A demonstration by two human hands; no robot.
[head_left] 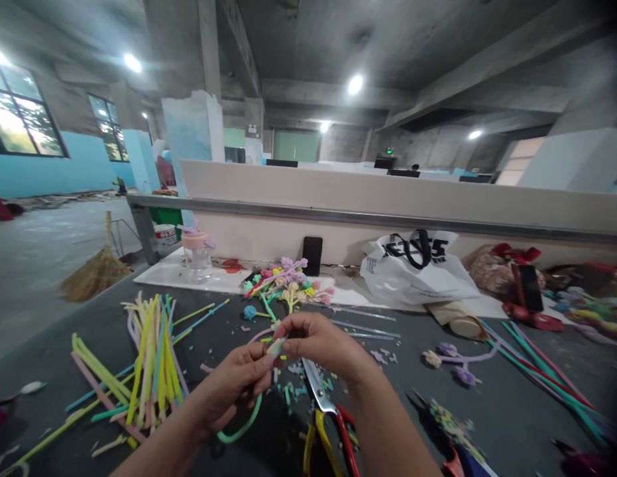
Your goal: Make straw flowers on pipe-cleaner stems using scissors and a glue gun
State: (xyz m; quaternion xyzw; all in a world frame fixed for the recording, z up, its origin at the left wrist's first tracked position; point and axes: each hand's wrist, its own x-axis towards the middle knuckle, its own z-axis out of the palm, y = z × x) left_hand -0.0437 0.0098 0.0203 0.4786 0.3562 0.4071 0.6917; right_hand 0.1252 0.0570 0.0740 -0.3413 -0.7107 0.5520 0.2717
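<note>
In the head view my left hand and my right hand meet above the middle of the dark table. Their closed fingers pinch a small pale-green piece of fuzzy pipe cleaner. A green pipe cleaner curves out below my left hand; whether it joins the pinched piece is hidden. Scissors with red and yellow handles lie open beneath my right forearm. Small coloured clippings are scattered around the blades. Just beyond my fingers lies a pile of pastel pipe-cleaner flowers.
A bundle of coloured pipe cleaners lies left. Right are a purple flower stem, pliers and more pipe cleaners. Behind stand a pink-lidded cup, a phone and a white bag against a partition.
</note>
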